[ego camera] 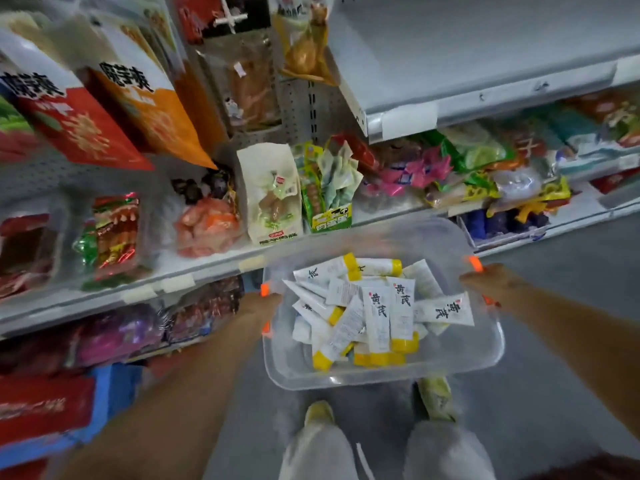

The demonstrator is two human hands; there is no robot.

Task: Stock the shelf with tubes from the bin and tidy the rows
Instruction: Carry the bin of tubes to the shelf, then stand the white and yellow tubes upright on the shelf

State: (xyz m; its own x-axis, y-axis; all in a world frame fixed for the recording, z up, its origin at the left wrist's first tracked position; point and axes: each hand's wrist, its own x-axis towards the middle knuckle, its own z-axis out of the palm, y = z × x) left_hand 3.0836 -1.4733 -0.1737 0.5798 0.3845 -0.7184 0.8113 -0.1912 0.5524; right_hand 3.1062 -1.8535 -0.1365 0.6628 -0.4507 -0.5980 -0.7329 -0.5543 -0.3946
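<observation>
Left hand (267, 304) and right hand (486, 279), fingers curled, hold the bin (388, 378); tubes (378, 315) lie between.

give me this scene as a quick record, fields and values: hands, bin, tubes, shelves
left hand: holds the bin's left side
right hand: holds the bin's right side
bin: clear plastic, carried in front of the shelves
tubes: white with yellow caps, heaped loose in the bin
shelves: packed with snack packets
stocking: not begun; every tube in view is in the bin
</observation>
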